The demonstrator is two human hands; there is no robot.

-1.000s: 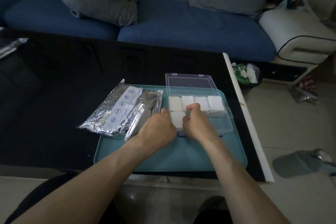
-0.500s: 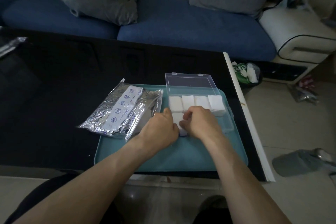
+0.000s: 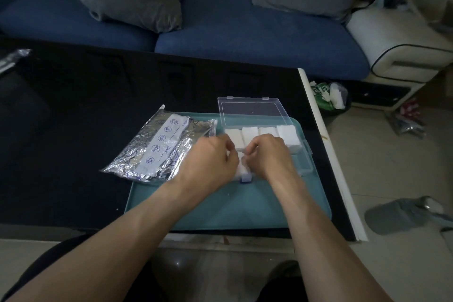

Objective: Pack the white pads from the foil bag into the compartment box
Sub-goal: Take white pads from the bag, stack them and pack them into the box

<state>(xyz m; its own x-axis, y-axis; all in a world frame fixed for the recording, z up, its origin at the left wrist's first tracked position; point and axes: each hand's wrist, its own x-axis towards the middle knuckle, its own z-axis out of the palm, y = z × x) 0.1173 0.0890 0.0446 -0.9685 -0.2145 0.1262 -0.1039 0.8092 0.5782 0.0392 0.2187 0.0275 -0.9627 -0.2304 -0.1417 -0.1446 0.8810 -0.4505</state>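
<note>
Both hands, left hand (image 3: 211, 157) and right hand (image 3: 269, 156), are pinching one white pad (image 3: 241, 167) down into the compartment box (image 3: 304, 154)'s near-left cell, directly beneath their fingertips.

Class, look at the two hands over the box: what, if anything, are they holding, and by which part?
Both hands, left and right, pinch a white pad by its top edge, over the box's near row.

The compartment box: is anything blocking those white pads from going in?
Nothing visible does. The compartment box has its lid swung open, and both the left hand and the right hand are at its front row on a white pad.
</note>
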